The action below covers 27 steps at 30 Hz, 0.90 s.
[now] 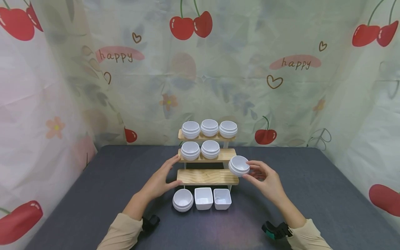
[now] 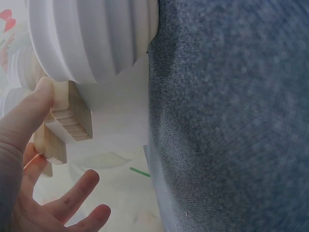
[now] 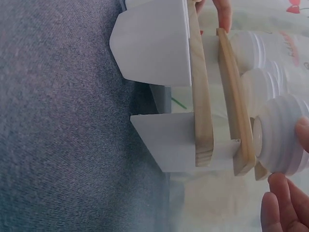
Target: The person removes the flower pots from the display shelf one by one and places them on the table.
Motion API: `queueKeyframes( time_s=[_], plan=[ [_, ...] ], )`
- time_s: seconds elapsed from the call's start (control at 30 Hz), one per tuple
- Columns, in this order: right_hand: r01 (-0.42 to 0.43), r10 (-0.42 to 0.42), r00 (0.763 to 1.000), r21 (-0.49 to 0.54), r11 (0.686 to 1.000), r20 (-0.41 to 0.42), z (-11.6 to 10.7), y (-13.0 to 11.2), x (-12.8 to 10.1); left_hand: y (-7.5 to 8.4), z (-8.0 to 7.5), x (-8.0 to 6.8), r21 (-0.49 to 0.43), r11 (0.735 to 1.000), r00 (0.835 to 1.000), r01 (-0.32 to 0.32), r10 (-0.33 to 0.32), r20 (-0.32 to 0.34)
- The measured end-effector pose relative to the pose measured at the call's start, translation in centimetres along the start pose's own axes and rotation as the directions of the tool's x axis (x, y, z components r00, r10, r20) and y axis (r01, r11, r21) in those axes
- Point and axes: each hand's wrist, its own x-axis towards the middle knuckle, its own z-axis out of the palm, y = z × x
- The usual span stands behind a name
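Observation:
My right hand (image 1: 265, 178) pinches a round white bowl (image 1: 239, 164) by its right side, just off the right end of a three-tier wooden stand (image 1: 207, 177). In the right wrist view the same ribbed bowl (image 3: 282, 133) is between the thumb and fingers, near the end of the middle shelf. My left hand (image 1: 157, 180) rests against the stand's left end, thumb at the lowest shelf and fingertips at the middle one. In the left wrist view, the thumb (image 2: 29, 113) touches a shelf end while other fingers spread out. Two round bowls (image 1: 200, 150) stand on the middle shelf.
Several round bowls (image 1: 209, 127) line the top shelf. In front of the stand, a round bowl (image 1: 183, 200) and two square bowls (image 1: 204, 198) sit on the dark grey tabletop (image 1: 134, 166). A printed cloth (image 1: 225, 86) hangs behind and at both sides.

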Motion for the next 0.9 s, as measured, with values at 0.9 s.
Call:
queueKeyframes(
  time_s=[0.9],
  plan=[
    [0.071,-0.075,0.994,0.06,0.996,0.075,-1.0,1.4,-1.1,-0.2,0.1,0.0,-0.001,1.0,1.0,0.007,-0.007,0.006]
  ],
)
